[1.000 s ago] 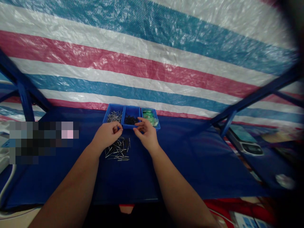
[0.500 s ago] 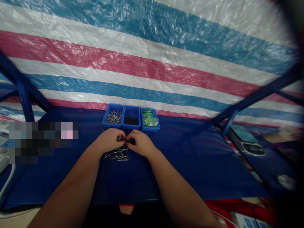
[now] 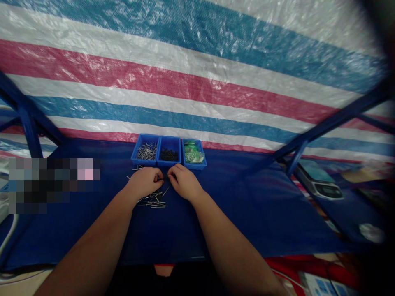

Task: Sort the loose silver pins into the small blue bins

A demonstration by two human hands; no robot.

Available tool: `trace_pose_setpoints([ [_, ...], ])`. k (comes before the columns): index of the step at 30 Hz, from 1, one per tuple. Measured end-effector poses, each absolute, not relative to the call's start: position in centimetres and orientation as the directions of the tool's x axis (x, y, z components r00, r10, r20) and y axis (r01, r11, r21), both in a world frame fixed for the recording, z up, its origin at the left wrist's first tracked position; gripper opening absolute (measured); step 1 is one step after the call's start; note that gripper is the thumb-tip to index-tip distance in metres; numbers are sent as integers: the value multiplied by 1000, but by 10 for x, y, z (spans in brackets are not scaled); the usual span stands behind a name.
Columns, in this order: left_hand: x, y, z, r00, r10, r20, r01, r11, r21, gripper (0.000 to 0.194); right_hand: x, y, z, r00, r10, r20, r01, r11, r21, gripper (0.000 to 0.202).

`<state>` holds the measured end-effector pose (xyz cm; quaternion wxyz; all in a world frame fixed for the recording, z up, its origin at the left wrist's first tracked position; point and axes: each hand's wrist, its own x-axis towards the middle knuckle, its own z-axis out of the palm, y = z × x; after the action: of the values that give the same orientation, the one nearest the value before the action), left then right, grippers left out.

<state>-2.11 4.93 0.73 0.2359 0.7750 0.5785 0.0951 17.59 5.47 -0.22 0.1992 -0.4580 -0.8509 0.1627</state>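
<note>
My left hand (image 3: 144,183) is closed, fingers curled in a pinch, over the blue tabletop. Close beside it, my right hand (image 3: 187,183) also pinches with thumb and forefinger. A small dark piece shows between the fingertips of both hands, too small and shaded to name. Under and in front of my left hand lies a loose pile of thin silver rivet-like pins (image 3: 154,200). One slim pin (image 3: 167,190) slants just below my right fingertips; whether it is held I cannot tell.
Beyond my hands stand three blue bins: one with silver pins (image 3: 147,151), one with small black parts (image 3: 168,155), one with green-and-clear plastic packets (image 3: 194,153). A digital scale (image 3: 328,190) sits at right. Blue frame posts (image 3: 30,129) rise on both sides before a striped sheet (image 3: 173,86).
My fingertips have shifted slightly; the dark piece at my right fingers shows less than before. A slanting pin now appears below my right hand. The view has moved a little.
</note>
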Motion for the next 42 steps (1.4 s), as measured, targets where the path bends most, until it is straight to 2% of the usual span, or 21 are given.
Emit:
trace_pose_setpoints([
  [5,-19,49,8,277,951,-135,874,-191,448,21,176,57,-1,-475,854,215,677,510,-531,9],
  [11,-11,46,10,202,970,-133,908,-135,397,22,175,58,-4,-384,860,335,543,504,-671,8],
  [14,-10,45,11,155,978,-141,922,-92,376,21,175,58,-4,-280,857,433,419,514,-748,6],
  [17,-11,46,10,141,979,-145,929,-80,360,21,175,57,-5,-138,841,523,343,536,-772,4],
  [22,-12,46,7,160,976,-150,920,-92,381,20,171,62,-10,-9,856,516,222,505,-834,13],
  [26,-13,47,5,159,977,-143,915,-91,394,18,169,66,-12,-82,898,433,214,440,-872,37],
  [30,-17,49,6,171,978,-123,893,-101,438,16,175,64,-9,-203,886,418,390,464,-795,20],
  [32,-19,49,7,193,975,-107,866,-118,485,16,179,62,-7,-270,876,400,447,482,-753,18],
  [37,-19,49,10,284,959,-14,745,-211,633,18,182,59,-5,-400,840,366,418,523,-743,28],
  [42,-17,47,14,316,948,44,632,-244,735,22,184,60,-4,-347,854,387,382,506,-773,14],
])
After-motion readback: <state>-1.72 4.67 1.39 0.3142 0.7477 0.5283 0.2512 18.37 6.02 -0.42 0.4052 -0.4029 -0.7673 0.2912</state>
